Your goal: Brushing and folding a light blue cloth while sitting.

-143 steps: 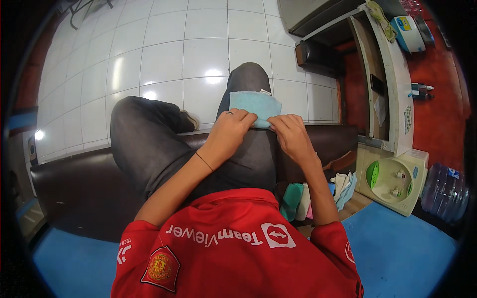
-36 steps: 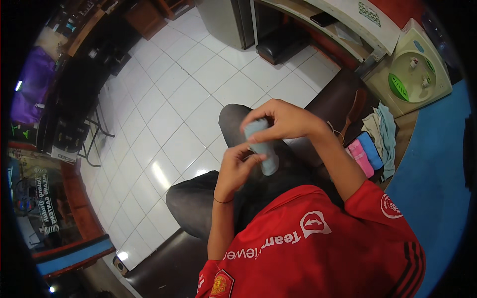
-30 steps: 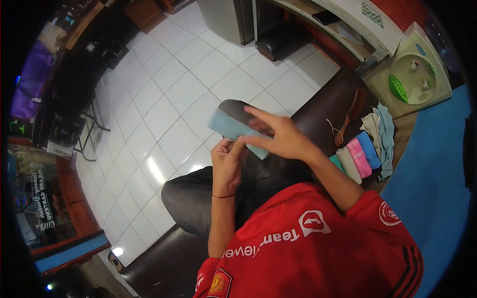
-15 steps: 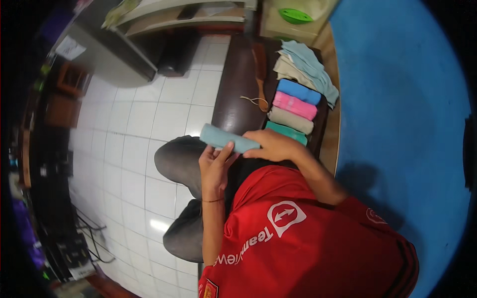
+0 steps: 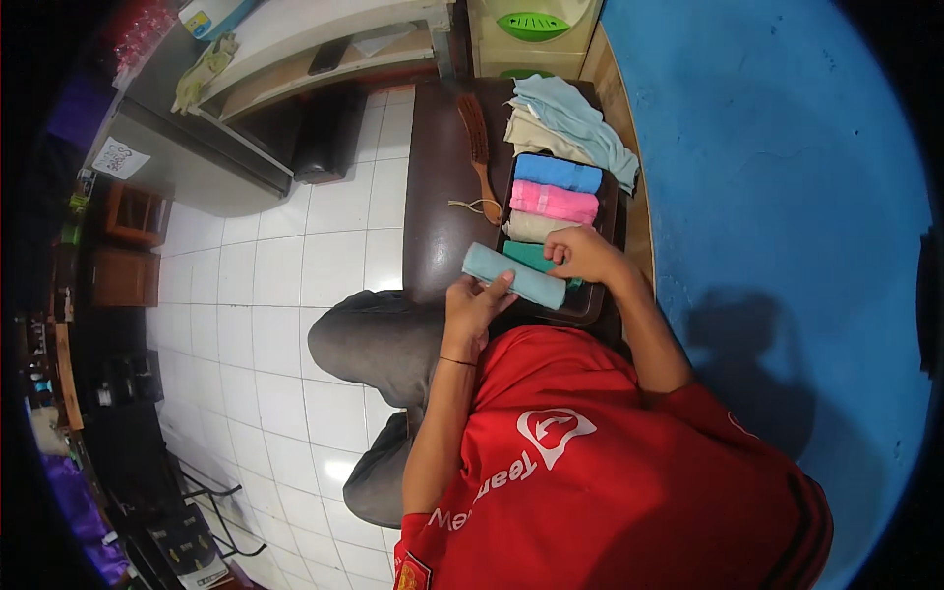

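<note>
Floor: white tiles (image 5: 275, 334) with dark joints, on my left.
My knees: dark grey trousers (image 5: 383, 339), bent, beside the tabletop.
Tabletop: dark brown and glossy (image 5: 433, 206), bearing a brush and a tray.
Left hand: mine (image 5: 474, 307), closed around the pale blue roll, thumb on top, fingers underneath.
Brush: brown (image 5: 474, 138), with a pale cord loop at its handle end, lying lengthwise beyond my left hand.
Pale blue roll: plain, soft-looking cloth (image 5: 539, 284), wound into a smooth, even cylinder; held in front of me, by the near end of the tray.
Its long axis: slanting, one end up and to the left, the other down and to the right, over the tray's near part.
Tray: dark, low-rimmed (image 5: 587, 308), with a row of rolls lying crosswise.
Rolls in the row: teal roll (image 5: 526, 255) nearest me, then beige (image 5: 536, 228), pink (image 5: 554, 202) and blue (image 5: 558, 173).
Loose cloths: cream (image 5: 541, 133) and light blue (image 5: 580, 118), rumpled, just past the blue roll.
Right hand: mine (image 5: 588, 256), fingers half curled over the teal roll; I cannot tell whether it touches it or grips anything.
Wall: blue (image 5: 767, 147), along my right, carrying a dark shadow.
</note>
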Action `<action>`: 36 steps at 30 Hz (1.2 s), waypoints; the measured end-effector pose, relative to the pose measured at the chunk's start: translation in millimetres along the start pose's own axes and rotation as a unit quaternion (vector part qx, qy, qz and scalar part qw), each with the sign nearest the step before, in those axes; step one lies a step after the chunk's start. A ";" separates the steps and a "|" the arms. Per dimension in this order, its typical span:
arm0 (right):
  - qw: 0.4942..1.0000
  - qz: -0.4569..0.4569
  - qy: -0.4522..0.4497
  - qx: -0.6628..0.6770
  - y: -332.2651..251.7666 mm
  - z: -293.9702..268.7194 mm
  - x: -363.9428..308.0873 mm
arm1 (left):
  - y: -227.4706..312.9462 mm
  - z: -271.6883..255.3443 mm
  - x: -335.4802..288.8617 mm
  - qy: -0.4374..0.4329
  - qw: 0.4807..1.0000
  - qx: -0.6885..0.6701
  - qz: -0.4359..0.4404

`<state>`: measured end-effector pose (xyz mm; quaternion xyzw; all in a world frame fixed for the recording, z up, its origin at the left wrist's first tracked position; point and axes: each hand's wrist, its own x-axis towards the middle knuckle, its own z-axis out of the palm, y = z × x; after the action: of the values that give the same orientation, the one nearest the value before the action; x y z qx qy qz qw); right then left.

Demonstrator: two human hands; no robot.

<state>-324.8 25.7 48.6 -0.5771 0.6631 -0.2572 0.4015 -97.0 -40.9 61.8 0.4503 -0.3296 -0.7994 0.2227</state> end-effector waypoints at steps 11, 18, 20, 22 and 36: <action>0.944 -0.038 0.251 -0.212 -22.8 37.4 2.1 | -27.7 10.7 8.1 0.005 0.980 0.142 0.142; 0.982 0.032 0.157 -0.102 -26.5 17.7 5.1 | -36.1 25.8 33.0 -0.016 0.989 0.143 0.027; 0.992 0.056 0.111 -0.036 -27.9 6.1 5.0 | -38.9 28.9 37.9 -0.011 0.991 0.130 0.012; 0.993 0.067 -0.005 -0.095 -34.5 -0.1 5.6 | -41.1 28.7 38.7 0.012 0.987 0.158 0.001; 0.935 0.135 0.110 -0.307 -60.7 62.2 -0.7 | -22.6 34.1 12.5 0.045 0.678 0.687 0.258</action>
<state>-239.3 21.8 63.7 -0.5452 0.8216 -0.0464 0.1597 -134.1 -22.5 51.0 0.4094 -0.8786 -0.2377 0.0627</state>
